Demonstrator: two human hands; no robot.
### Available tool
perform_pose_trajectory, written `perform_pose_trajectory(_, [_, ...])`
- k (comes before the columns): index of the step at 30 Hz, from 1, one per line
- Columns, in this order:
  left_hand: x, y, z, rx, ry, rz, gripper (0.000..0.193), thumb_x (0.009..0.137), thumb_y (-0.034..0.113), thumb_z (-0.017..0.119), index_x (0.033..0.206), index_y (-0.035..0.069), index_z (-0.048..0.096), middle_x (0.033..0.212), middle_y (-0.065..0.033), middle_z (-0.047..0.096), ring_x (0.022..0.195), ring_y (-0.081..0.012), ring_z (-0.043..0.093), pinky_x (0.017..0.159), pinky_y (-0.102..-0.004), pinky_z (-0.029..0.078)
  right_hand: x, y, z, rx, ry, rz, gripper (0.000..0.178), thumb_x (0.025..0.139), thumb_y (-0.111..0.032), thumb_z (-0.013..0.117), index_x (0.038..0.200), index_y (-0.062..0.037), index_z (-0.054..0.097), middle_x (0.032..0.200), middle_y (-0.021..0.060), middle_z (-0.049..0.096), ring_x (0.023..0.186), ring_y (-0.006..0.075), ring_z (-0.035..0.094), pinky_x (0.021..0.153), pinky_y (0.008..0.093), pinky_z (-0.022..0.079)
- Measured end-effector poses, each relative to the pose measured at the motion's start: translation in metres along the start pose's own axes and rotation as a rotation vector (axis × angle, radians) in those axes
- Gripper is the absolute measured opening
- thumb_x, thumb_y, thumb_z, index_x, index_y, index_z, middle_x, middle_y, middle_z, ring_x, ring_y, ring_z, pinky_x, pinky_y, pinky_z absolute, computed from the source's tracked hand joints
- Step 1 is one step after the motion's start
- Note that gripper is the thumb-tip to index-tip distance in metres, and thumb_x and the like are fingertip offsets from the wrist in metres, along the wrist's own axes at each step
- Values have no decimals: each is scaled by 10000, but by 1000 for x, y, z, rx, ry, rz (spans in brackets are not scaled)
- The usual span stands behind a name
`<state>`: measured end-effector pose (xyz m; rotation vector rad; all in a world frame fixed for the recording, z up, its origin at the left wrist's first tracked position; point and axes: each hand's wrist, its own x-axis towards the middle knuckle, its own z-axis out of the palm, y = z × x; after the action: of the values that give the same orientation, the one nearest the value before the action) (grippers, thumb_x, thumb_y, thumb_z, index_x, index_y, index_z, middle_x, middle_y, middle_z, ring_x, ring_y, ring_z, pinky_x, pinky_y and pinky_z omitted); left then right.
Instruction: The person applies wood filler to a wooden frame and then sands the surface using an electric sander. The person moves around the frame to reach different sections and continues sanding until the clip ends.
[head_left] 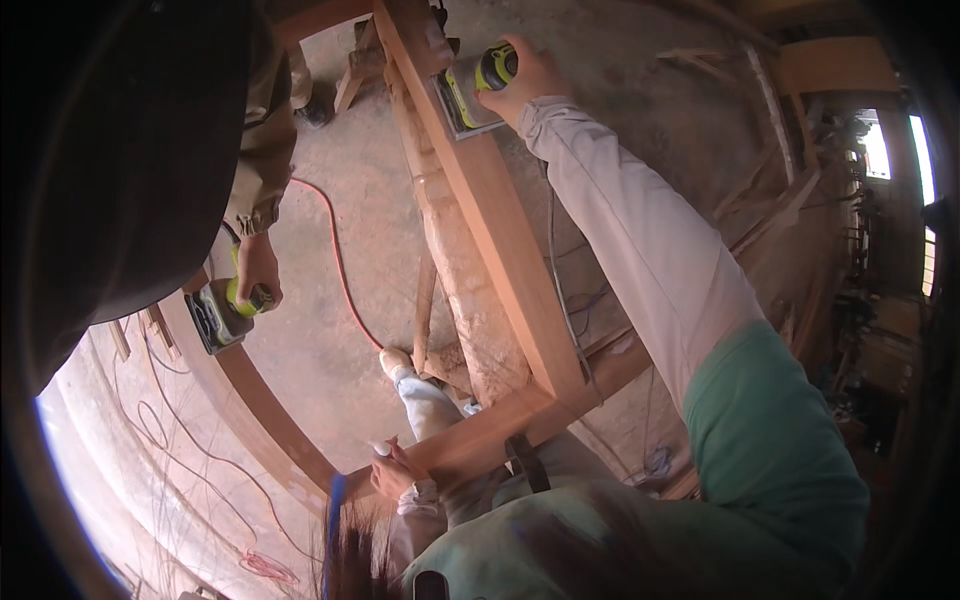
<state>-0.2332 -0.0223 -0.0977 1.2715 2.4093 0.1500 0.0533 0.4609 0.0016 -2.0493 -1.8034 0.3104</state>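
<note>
My right arm reaches far out, and my right hand [522, 82] is closed around a green and black electric sander [470, 92]. The sander's flat pad sits on the top face of a long wooden beam [505, 220]. Low in the middle, my left hand [397, 472] is at the near wooden rail [470, 435], with its fingers curled. A small whitish thing [381, 449] shows at those fingers, too small to name. The near rail joins the long beam at a corner, forming part of a large wooden frame.
At left, another person's hand [258, 272] holds a second green sander [218, 315] on the curved wooden rail [265, 405]. A red cord [340, 250] lies on the floor. A rough timber support [455, 270] runs under the beam; a dark clamp [527, 463] grips the near rail.
</note>
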Motion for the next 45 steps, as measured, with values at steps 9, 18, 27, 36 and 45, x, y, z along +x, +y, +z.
perform_pose_trajectory(9, [4,12,-4,-6,61,-4,256,926,284,547,1016,45,537,915,-100,688,883,-332,612,774,-436,414,-120,23,-34,49,-39,-36,682,657,-199,791,1243,-249,445,1066,177,494,909,409,603,777,455,524])
perform_pose_trajectory(18, [3,11,-3,59,21,-96,253,894,290,594,918,39,576,826,-130,647,830,-331,590,775,-432,408,-225,36,-75,-29,-238,43,682,666,-170,781,1258,-219,446,1090,154,488,947,365,591,793,436,517])
perform_pose_trajectory(27, [2,18,-12,13,3,-70,246,880,244,606,967,16,580,830,-146,637,835,-323,583,801,-425,399,-45,-24,2,-28,-98,29,699,640,-217,792,1259,-224,468,1125,191,515,1017,384,582,860,423,506])
perform_pose_trajectory(36, [6,8,-9,-9,-18,-39,267,879,252,600,996,13,573,858,-143,641,843,-327,586,810,-427,400,37,-63,33,-70,7,-13,737,610,-265,815,1260,-224,467,1100,226,523,1008,403,586,876,416,508])
perform_pose_trajectory(45, [2,9,-8,-21,27,-48,273,899,272,578,1033,35,566,852,-117,652,839,-309,594,813,-420,404,-95,-37,-17,-41,-222,-43,686,650,-201,805,1237,-218,450,1119,176,506,983,390,578,821,446,503])
